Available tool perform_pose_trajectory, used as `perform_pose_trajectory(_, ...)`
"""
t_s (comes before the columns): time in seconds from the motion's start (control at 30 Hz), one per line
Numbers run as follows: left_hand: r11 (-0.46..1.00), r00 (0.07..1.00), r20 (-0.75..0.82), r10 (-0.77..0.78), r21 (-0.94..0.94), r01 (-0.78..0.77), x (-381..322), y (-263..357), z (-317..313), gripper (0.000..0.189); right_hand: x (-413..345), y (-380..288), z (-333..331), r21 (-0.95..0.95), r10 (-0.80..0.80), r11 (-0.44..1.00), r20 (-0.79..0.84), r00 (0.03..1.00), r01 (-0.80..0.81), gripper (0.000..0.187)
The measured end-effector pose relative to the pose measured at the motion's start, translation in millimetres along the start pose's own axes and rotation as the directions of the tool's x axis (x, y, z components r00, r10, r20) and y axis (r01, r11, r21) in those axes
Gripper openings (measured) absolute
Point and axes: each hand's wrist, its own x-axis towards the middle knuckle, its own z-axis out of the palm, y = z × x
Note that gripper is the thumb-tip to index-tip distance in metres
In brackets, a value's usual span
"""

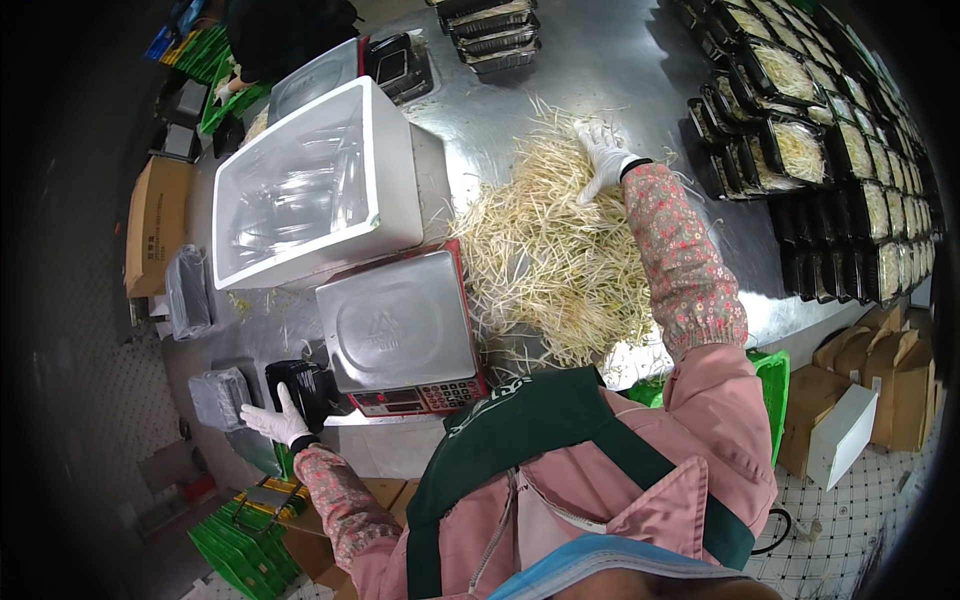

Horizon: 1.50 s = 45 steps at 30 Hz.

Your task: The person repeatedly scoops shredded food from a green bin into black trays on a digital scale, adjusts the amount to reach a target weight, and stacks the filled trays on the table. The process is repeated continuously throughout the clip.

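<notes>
A large loose heap of bean sprouts (555, 247) is spread on the steel table before me. My right hand (604, 159), in a white glove, rests on its far right side with the fingers spread. At the left, my gloved left hand (279, 421) has its fingers apart beside a stack of black plastic trays (301, 386); a finger overlaps the stack's near side, and I cannot tell whether it grips. Between the trays and the sprouts sits a red digital scale with a bare metal weighing plate (401, 322).
A white foam box (416, 187) lined with clear plastic stands behind the scale. Stacked sprout-filled trays (799, 150) crowd the right side, with more packed trays (491, 37) at the back. Another person's gloved hand (223, 93) is by a green crate at upper left. Cardboard boxes (892, 382) stand at lower right.
</notes>
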Motion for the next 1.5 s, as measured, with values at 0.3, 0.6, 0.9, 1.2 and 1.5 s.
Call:
perform_pose_trajectory(0.3, 0.943, 0.783, 0.597, 0.174, -0.331, 0.043, -14, -107, 67, 0.046, -29, -12, 7, 0.073, -0.010, 0.997, -0.095, 0.995, 0.017, 0.111)
perform_pose_trajectory(0.6, 0.835, 0.939, 0.323, -0.121, -0.478, 0.272, -19, -95, 70, 0.040, -135, -18, -66, 0.195, -0.065, 0.964, -0.494, 0.867, 0.183, 0.087)
perform_pose_trajectory(0.9, 0.655, 0.897, -0.095, 0.431, -0.651, -0.384, -46, 50, -10, 0.026, -191, -50, -45, 0.077, -0.126, 0.982, -0.416, 0.901, 0.173, 0.092)
perform_pose_trajectory(1.2, 0.406, 0.571, -0.085, 0.816, -0.619, -0.672, -109, 190, -75, 0.079, -222, 8, 4, -0.117, -0.007, 0.993, -0.325, 0.946, -0.033, 0.126)
perform_pose_trajectory(1.5, 0.050, -0.004, 0.073, 0.997, -0.725, -0.687, -241, 448, -25, 0.125, -165, 5, 48, -0.034, 0.049, 0.997, -0.328, 0.943, -0.064, 0.133)
